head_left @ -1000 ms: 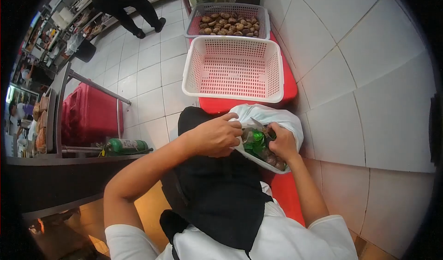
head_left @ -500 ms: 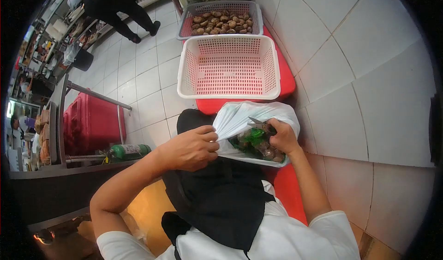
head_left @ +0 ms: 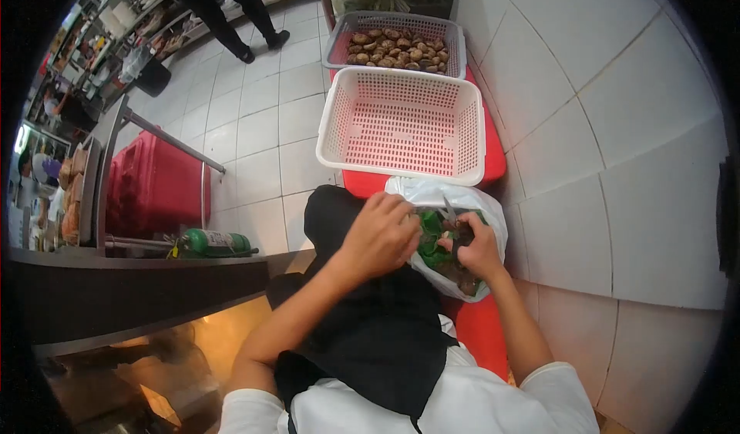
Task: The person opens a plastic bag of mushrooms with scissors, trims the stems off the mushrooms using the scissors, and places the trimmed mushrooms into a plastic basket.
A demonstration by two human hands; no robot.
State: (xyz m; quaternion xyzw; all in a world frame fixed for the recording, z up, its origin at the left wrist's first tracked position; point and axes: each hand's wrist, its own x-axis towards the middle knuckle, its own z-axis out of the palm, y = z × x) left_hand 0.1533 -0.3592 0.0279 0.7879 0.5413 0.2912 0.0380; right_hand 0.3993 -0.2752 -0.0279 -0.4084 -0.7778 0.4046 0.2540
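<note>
In my right hand (head_left: 479,249) is a pair of scissors (head_left: 449,209), its blades pointing up and away over the mouth of a white plastic bag (head_left: 493,210). Inside the bag lie bright green, crumpled material (head_left: 433,233) and brownish rounded pieces (head_left: 467,283) whose kind I cannot make out. The thumb of that hand is close to the green material. My left hand (head_left: 383,233) is at the bag's left edge with its fingers curled; the fingertips are partly hidden, and I cannot see what they hold.
Beyond the bag, a white perforated basket (head_left: 401,173) sits on a red surface (head_left: 493,164). Behind it, a grey basket (head_left: 339,52) holds several brown mushrooms (head_left: 397,48). Tiled wall (head_left: 578,149) bounds the right. A metal-edged table (head_left: 154,253), green cylinder (head_left: 208,241) and red bin (head_left: 158,179) stand left; a person (head_left: 223,6) stands farther off.
My left hand has moved right and no longer pulls the bag's edge out to the left. The bag's mouth is less stretched, and the scissors point more upward. The camera view has shifted.
</note>
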